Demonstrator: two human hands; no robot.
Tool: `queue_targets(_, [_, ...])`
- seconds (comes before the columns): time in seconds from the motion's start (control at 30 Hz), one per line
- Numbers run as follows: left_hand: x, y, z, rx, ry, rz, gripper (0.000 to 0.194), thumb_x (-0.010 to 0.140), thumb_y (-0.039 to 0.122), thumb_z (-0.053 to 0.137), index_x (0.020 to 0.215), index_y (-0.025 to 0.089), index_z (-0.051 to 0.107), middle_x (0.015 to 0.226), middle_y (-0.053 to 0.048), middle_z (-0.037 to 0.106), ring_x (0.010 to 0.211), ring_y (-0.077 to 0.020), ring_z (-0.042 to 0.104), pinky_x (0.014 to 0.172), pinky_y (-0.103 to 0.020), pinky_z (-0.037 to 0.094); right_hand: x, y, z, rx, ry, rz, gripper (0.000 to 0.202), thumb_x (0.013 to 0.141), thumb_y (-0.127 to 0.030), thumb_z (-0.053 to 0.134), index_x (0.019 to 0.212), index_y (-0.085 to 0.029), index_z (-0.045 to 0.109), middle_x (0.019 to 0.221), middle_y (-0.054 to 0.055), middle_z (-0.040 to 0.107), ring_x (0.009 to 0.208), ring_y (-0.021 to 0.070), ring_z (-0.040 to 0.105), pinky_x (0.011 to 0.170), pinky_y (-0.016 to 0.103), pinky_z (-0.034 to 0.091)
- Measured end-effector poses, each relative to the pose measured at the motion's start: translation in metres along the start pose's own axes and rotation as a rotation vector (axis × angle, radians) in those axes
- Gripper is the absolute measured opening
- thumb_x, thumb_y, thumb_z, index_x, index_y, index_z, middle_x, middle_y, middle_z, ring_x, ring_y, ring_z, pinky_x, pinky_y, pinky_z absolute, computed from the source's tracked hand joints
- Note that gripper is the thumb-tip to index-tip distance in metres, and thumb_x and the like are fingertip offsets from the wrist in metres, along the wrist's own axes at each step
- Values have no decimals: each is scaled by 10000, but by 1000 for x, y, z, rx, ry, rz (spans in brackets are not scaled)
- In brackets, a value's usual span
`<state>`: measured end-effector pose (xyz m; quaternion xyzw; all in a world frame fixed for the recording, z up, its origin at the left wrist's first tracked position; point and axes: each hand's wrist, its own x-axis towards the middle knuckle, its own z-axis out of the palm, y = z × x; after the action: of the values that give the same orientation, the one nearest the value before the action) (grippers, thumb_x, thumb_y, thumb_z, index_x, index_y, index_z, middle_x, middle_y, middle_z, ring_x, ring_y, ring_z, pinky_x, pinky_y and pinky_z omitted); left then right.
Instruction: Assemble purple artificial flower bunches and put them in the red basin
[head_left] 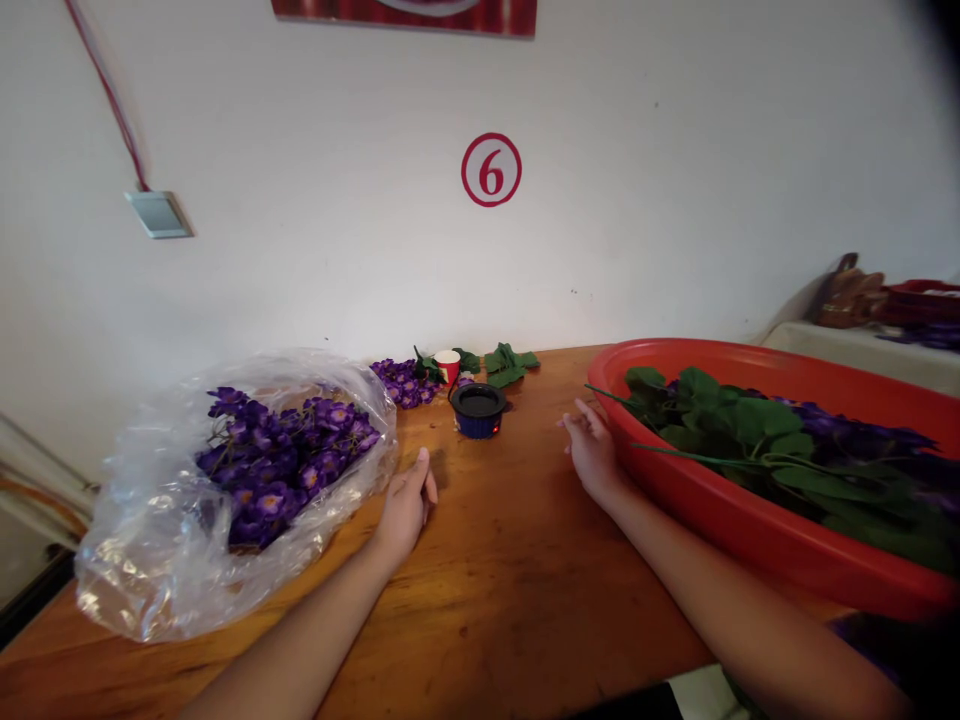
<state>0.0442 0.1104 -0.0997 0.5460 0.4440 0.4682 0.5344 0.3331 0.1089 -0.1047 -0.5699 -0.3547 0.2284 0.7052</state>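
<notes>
My left hand (407, 502) rests on its side on the wooden table (495, 600), thumb up and fingers loosely curled with nothing visible in them. Beside it lies a clear plastic bag (165, 540) spilling purple artificial flowers (277, 480). Holding nothing, my right hand (592, 448) has its fingers apart, close against the rim of a red tub (697, 355). Green artificial leaves (757, 425) on stems and more purple flowers fill the tub. Between and beyond my hands stands a small dark blue pot (478, 412) with a black top and a lit red light.
Behind the pot, along the wall, are a red-and-white cup (448, 366), a bunch of purple flowers (405, 383) and a pile of green fabric leaves (510, 364). A switch plate (160, 214) is on the left wall. More items lie on a pale surface (832, 348) at right.
</notes>
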Motion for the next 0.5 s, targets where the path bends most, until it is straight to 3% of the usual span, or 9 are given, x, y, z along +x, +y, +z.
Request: queue_targets(0.5, [-1,-1,0,7,-22,-11,647,845,702,400,451,191,456,285,44,264,286,-88,250,362,-232,126,6,1,-2,-15,-20,-39,434,729,-499,595,1004,-165,635,774,28,605,584,136,508,441,232,381])
